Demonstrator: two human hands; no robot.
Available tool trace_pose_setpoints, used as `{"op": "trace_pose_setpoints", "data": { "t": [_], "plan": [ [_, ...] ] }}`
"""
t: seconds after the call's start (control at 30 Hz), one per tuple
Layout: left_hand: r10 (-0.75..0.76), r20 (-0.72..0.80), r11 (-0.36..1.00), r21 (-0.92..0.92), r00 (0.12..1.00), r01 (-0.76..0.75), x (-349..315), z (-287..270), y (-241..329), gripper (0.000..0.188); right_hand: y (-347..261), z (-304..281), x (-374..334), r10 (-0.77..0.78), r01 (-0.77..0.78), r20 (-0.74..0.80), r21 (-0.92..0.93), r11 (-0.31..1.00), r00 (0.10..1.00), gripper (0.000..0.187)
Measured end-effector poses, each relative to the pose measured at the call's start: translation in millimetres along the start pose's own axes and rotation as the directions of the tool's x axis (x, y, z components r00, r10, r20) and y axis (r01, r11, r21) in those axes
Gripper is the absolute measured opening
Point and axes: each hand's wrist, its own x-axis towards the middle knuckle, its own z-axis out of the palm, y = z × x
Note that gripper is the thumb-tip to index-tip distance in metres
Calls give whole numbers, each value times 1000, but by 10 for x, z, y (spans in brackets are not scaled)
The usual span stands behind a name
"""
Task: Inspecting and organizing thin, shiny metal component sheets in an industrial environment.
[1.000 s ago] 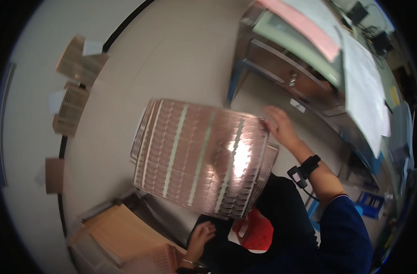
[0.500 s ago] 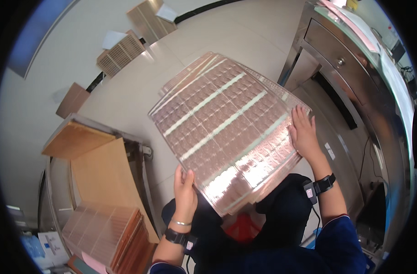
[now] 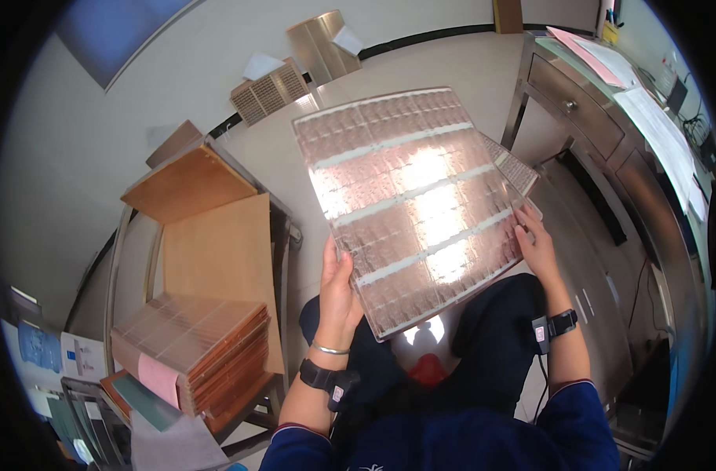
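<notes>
I hold a large shiny copper-coloured panel [image 3: 409, 204], patterned with rows of small cells and pale stripes, flat in front of me above my lap. My left hand [image 3: 338, 286] grips its lower left edge, thumb on top. My right hand [image 3: 537, 245] holds its right edge, where the corners of more panels [image 3: 515, 166] fan out from under the top one. Both wrists wear dark bands. Light glares off the panel's middle.
A cart [image 3: 209, 235] at my left carries brown boards and a stack of similar panels [image 3: 189, 345] with a pink slip. A metal desk with drawers [image 3: 609, 133] and papers stands at the right. More panels [image 3: 275, 90] lean at the wall on the floor.
My view has swung left, bringing the cart and its stack into sight. The panel has turned and risen closer to me, and my left hand now grips its lower left edge.
</notes>
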Motion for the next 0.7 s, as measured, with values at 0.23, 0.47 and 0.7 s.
{"op": "trace_pose_setpoints", "data": {
  "t": [0.23,0.47,0.7],
  "plan": [
    [-47,49,999,-6,998,48,-245,-154,146,46,-146,-508,-388,395,-410,172,622,667,903,44],
    [-50,64,998,-19,997,51,-384,-161,259,45,-32,-541,-725,473,-537,353,773,340,807,45],
    [-33,55,999,12,998,32,-299,-241,255,42,-93,-337,-721,486,-513,341,811,281,805,44]
  ]
}}
